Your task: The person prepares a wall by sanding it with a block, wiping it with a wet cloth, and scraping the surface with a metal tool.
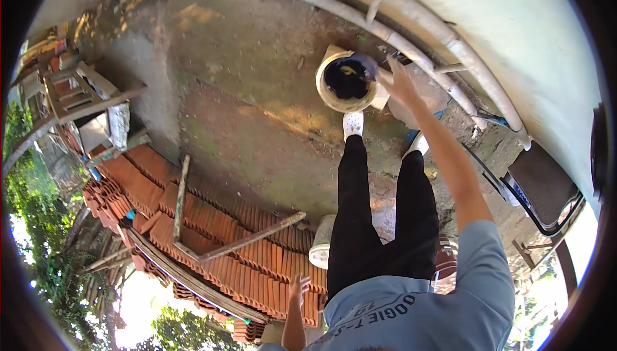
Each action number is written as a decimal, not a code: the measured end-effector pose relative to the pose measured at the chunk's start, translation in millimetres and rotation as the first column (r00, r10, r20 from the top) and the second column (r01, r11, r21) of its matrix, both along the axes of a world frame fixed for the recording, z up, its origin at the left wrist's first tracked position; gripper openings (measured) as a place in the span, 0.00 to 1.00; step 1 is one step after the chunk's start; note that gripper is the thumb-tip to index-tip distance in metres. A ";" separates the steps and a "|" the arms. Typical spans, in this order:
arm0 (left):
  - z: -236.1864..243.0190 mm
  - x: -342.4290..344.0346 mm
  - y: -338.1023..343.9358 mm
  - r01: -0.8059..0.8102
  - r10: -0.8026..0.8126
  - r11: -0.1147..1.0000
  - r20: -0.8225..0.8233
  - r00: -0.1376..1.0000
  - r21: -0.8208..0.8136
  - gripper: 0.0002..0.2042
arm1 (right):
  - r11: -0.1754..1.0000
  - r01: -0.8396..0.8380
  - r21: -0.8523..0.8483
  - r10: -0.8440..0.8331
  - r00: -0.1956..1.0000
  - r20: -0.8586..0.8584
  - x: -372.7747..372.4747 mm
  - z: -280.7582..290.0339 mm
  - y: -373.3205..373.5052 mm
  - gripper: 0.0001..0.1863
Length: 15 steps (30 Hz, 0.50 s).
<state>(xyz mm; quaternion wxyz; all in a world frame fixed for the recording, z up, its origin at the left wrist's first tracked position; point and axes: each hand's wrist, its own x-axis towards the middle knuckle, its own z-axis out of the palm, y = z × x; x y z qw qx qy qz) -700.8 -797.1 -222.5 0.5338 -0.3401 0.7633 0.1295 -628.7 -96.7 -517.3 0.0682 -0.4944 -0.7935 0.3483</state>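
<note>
A pale round bucket (321, 91) stands on the ground just beyond my feet, with very dark liquid (346, 86) inside. Over its right rim is a greyish-purple rounded thing (367, 66), perhaps a dipper; its kind is unclear. My right hand (400, 83) reaches out to it and appears to grip it, though the fingers are partly blurred. Down at the lower left, my left hand (299, 288) hangs with spread fingers and holds nothing, nearest to the stacked roof tiles.
Rows of orange roof tiles (222, 258) fill the lower left, with a wooden frame (241, 238) on them. A whitish bucket (321, 248) stands beside my leg. Bamboo poles (385, 29) run along the pale wall. A dark-seated chair (543, 187) is at the right.
</note>
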 end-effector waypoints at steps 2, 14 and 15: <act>12.1 8.3 -58.1 -0.109 0.136 0.971 0.115 0.984 -0.210 0.33 | 0.988 0.151 0.036 -0.154 0.982 0.108 -28.0 -54.2 14.5 0.33; 39.3 103.7 -107.4 -0.302 0.389 0.914 0.371 0.843 -0.270 0.29 | 0.925 -0.375 0.065 0.318 0.854 0.412 -86.0 -6.9 -81.3 0.09; 33.2 103.8 -93.2 -0.306 0.380 0.920 0.361 0.852 -0.245 0.28 | 0.885 -0.465 0.028 0.446 0.862 0.241 -91.0 -8.9 -87.9 0.13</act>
